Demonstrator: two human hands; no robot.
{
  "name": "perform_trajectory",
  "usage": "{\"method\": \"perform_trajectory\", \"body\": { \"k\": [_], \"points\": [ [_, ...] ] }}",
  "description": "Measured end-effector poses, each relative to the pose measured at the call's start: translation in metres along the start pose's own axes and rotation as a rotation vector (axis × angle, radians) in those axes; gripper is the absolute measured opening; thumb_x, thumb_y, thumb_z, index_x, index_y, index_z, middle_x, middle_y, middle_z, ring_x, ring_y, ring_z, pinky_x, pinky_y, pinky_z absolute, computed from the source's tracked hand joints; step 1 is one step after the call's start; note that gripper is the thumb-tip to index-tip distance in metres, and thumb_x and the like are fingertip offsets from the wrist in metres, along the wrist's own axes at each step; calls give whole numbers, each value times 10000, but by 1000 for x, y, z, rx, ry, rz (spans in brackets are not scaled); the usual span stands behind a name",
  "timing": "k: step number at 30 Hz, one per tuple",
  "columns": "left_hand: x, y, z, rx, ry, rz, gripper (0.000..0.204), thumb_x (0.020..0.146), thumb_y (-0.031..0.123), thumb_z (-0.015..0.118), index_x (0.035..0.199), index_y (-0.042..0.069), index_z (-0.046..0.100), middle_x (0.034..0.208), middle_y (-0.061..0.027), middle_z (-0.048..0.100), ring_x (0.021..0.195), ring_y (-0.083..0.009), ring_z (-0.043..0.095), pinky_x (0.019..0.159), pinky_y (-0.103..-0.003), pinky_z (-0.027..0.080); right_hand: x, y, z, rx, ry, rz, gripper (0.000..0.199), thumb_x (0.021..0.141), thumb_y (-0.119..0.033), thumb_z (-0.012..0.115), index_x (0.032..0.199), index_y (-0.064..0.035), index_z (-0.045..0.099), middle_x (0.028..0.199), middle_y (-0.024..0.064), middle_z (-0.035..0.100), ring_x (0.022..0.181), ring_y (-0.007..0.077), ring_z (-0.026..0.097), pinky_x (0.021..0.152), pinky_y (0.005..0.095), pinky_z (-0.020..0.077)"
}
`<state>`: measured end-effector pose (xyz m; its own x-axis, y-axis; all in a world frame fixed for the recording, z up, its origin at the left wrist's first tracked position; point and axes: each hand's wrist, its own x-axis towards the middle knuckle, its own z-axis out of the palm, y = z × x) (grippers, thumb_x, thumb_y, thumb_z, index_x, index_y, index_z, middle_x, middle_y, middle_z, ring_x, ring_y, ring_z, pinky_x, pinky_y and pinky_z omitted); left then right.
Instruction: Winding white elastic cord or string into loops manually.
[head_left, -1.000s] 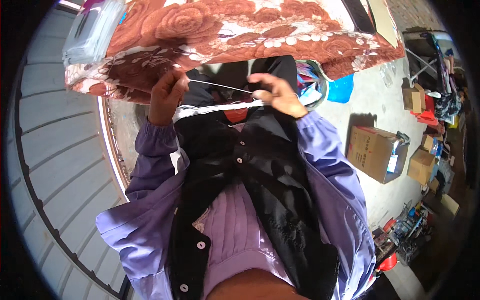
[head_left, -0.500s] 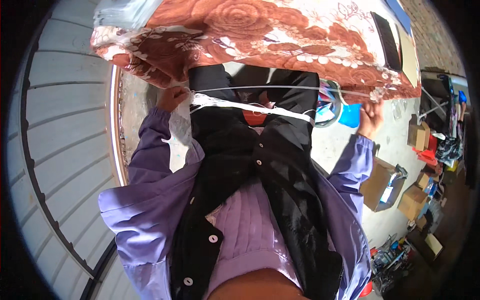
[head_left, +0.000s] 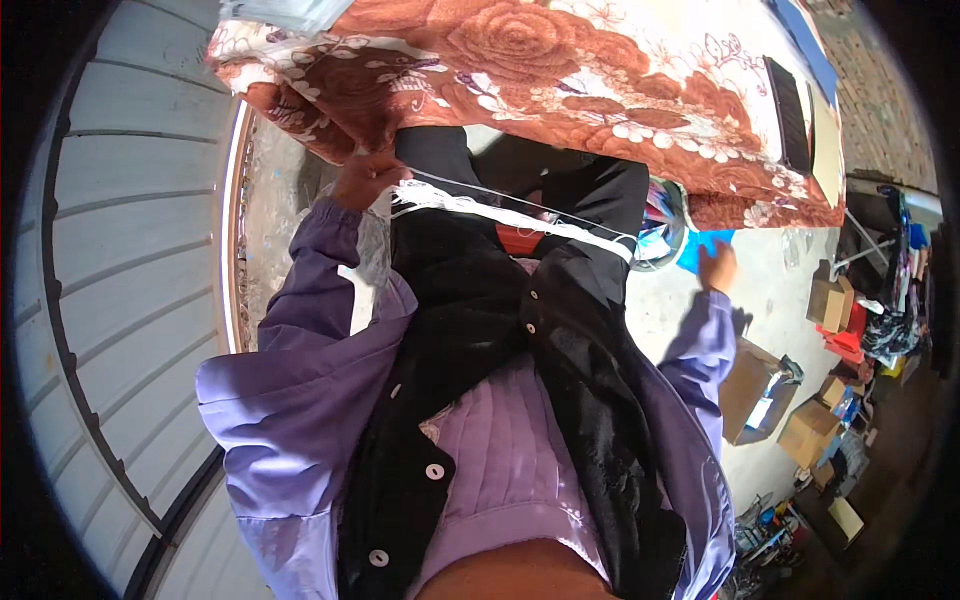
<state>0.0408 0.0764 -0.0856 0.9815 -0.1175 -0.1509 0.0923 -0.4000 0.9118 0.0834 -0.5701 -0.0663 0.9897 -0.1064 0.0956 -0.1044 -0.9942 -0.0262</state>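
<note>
A bundle of white cord [head_left: 500, 208] lies across my black-trousered thighs [head_left: 590, 195], with loose loops sticking out along it. My left hand [head_left: 368, 181] pinches the cord strands at the bundle's left end, beside the left knee. From there a single strand runs taut, slanting down to the right over the bundle toward my right hand [head_left: 718, 268]. That hand is closed to the right of the right knee, in front of a blue piece [head_left: 703, 250]. Between knee and right hand the strand is hard to make out against the bright background.
A table with a brown floral cloth [head_left: 520, 50] stands ahead, bearing a dark flat object [head_left: 789, 115] at right. By my right knee stands a round bin [head_left: 662, 235]. Cardboard boxes [head_left: 752, 395] sit on the floor at right; a ribbed white wall [head_left: 140, 230] rises at left.
My right hand has moved down and slightly left from the table's edge. The strand has gone from nearly level to slanting. My left hand stays at the bundle's end.
</note>
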Motion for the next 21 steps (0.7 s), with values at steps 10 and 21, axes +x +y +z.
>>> {"method": "perform_trajectory", "body": {
  "k": [10, 21],
  "points": [
    [2, 55, 11, 50, 61, 121, 130, 839, 127, 624, 884, 26, 694, 768, -89, 655, 686, -145, 601, 632, -300, 461, -14, -412, -50, 1109, -1007, -584, 176, 910, -92, 561, 1031, 27, 604, 804, 46, 594, 591, 80, 471, 552, 234, 404],
    [-6, 32, 11, -121, 103, 127, 124, 852, 124, 622, 870, 17, 682, 760, -82, 654, 729, -146, 616, 661, -297, 476, 28, -365, -95, 1429, -801, -372, 275, 884, -58, 605, 1159, -39, 596, 918, 25, 642, 809, 120, 599, 667, 234, 494]
  ]
}}
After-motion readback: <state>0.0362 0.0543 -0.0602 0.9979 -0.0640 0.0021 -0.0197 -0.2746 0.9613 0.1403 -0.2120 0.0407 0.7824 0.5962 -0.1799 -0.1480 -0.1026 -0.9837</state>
